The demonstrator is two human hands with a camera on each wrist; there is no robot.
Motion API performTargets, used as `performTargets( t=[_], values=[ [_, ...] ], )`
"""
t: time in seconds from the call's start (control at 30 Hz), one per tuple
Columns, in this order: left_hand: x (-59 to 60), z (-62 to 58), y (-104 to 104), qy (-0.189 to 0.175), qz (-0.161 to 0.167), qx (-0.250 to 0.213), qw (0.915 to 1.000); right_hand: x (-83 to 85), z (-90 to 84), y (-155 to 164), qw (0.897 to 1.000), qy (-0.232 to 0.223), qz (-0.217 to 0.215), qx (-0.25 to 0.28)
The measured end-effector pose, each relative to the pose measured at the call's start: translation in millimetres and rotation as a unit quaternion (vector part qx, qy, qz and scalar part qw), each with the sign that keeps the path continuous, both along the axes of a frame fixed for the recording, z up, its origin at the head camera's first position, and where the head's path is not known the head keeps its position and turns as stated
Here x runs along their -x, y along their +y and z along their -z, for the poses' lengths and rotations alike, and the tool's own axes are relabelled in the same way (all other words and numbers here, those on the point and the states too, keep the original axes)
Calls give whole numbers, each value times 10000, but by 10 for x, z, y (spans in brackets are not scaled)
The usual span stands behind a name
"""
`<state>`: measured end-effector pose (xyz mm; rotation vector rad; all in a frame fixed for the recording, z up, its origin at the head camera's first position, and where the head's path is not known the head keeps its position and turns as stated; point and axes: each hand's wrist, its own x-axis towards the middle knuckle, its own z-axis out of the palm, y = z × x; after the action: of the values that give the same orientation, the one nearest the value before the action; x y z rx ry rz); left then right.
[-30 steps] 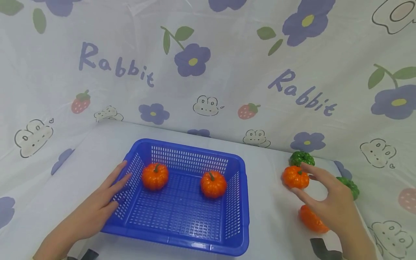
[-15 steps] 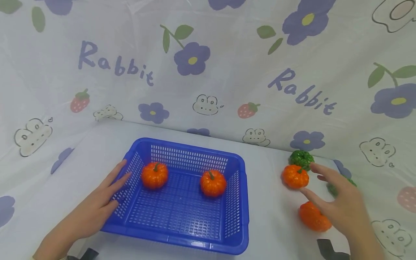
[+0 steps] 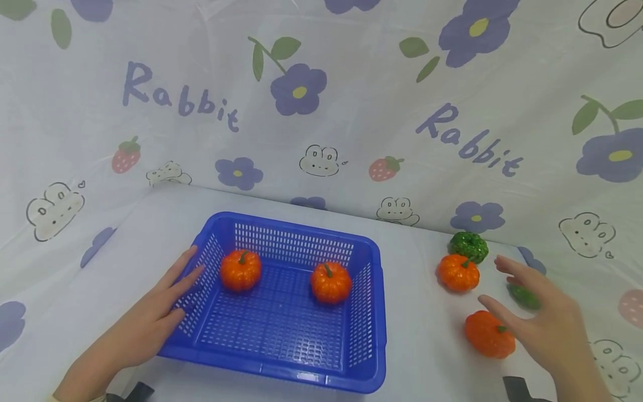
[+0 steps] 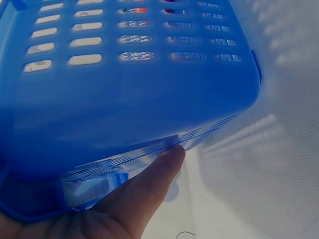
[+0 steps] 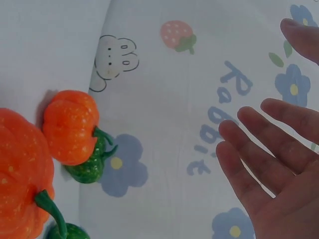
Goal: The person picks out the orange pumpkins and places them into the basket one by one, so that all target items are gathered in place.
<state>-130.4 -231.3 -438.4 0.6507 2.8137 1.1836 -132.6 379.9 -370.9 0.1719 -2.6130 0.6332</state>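
Observation:
My left hand rests at the left side of a blue plastic basket, its fingers extended along the perforated wall. In the left wrist view a fingertip touches the basket's lower edge. Two small orange pumpkins, one left and one right, sit inside. My right hand is spread and holds nothing, raised at the right beside an orange pumpkin and partly over a nearer one. A green pumpkin sits behind the farther orange one; another is partly hidden by my right hand.
A white cloth with purple flowers, rabbits and lettering hangs behind the white tabletop. The loose pumpkins lie to the right of the basket, close to the hanging cloth.
My right hand has drawn away to the right from the farther orange pumpkin, uncovering more of the nearer orange one. My left hand, the basket and the pumpkins stay put.

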Motion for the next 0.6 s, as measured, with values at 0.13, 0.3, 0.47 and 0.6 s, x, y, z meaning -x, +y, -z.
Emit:
performTargets(
  t=[0.13, 0.3, 0.47, 0.6],
  values=[
    [1, -12, 7, -38, -18, 15, 10000, -9, 1, 19, 9999, -80, 83, -20],
    [24, -34, 20, -201, -51, 29, 9998, -7, -1, 31, 9998, -175, 124, -42],
    [28, -34, 19, -224, -53, 43, 9997, -4, -5, 59, 9994, -321, 155, 42],
    [27, -28, 15, -239, -57, 42, 9997, -13, 12, 103, 9988, -441, 169, 128]
  ],
)
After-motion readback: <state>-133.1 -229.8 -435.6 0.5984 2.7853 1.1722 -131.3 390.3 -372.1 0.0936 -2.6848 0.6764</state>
